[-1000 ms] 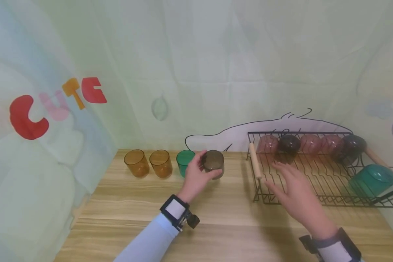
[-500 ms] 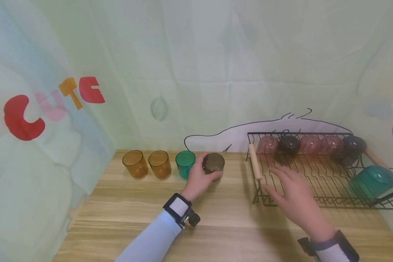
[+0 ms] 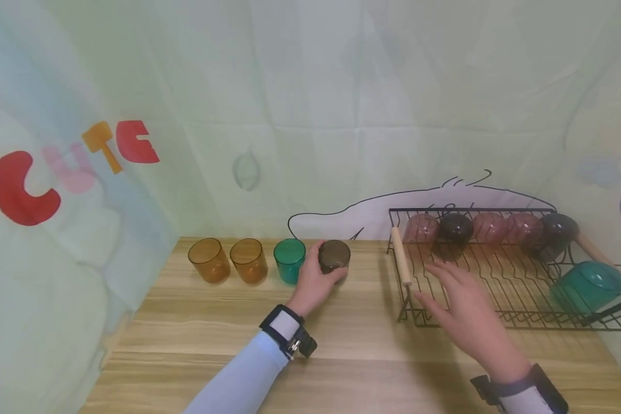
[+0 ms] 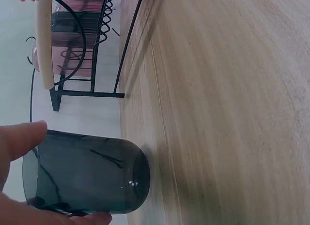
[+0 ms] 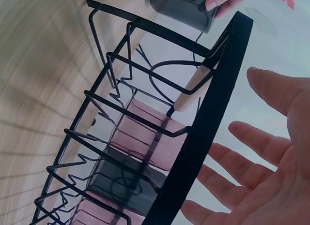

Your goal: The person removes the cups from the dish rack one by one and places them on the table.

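My left hand point(image 3: 313, 287) holds a dark grey glass tumbler point(image 3: 336, 253) upright, thumb on one side and fingers on the other. In the left wrist view the tumbler's base point(image 4: 140, 179) is at the tabletop; whether it fully touches is hard to tell. Immediately left of it stands a green glass tumbler point(image 3: 288, 261), then two amber tumblers point(image 3: 250, 264), all mouth up in a row. Over the front of a black wire rack point(image 3: 471, 209) my right hand point(image 3: 466, 310) hovers with fingers spread and relaxed, holding nothing.
Along the rack's back, several pink and dark grey tumblers point(image 3: 455, 229) sit upside down. A teal tumbler point(image 3: 590, 287) lies at its right front. The rack has a wooden handle point(image 3: 401, 259) at its left end. A printed cloth point(image 3: 310, 115) hangs behind the wood table point(image 3: 341, 368).
The left hand has brought the grey tumbler slightly down, beside the green one, which shows more fully now. The right hand stays nearly still. The view has shifted slightly.
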The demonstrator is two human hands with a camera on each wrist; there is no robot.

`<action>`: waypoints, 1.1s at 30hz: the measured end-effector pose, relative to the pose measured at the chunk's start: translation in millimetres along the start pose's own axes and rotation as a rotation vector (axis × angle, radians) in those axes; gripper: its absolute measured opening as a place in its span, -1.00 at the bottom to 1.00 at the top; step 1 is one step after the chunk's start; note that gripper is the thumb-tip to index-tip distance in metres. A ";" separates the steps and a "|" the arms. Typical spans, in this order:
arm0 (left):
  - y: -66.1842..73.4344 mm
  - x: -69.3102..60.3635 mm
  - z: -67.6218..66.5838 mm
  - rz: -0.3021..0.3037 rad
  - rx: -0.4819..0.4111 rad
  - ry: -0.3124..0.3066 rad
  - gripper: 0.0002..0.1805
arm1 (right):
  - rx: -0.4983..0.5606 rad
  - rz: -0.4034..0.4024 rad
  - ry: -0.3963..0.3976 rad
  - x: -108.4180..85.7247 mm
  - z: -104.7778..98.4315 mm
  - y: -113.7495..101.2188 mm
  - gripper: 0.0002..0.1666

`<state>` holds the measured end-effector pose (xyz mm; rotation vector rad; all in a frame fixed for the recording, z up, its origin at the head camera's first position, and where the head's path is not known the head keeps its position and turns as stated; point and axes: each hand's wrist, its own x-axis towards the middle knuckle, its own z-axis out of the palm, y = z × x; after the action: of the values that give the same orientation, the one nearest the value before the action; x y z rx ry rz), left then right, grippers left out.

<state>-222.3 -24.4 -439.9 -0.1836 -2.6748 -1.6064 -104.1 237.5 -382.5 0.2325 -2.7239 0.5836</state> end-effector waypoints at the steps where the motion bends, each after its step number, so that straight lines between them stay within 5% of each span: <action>1: 0.2 -0.2 0.0 -0.002 0.002 0.004 -0.10 | 0.000 0.000 0.000 -0.3 0.2 0.3 -0.23; 17: -2.5 0.6 0.4 -0.015 0.034 0.052 -0.07 | 0.008 -0.002 0.009 -1.7 -3.2 0.9 -0.23; 33: 7.9 -6.7 -3.1 0.002 0.062 0.030 -0.03 | 0.016 0.015 -0.001 -1.7 -20.2 7.7 -0.28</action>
<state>-214.9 -24.1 -432.1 -0.1601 -2.6965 -1.5104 -98.4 253.0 -368.7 0.2167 -2.7251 0.6103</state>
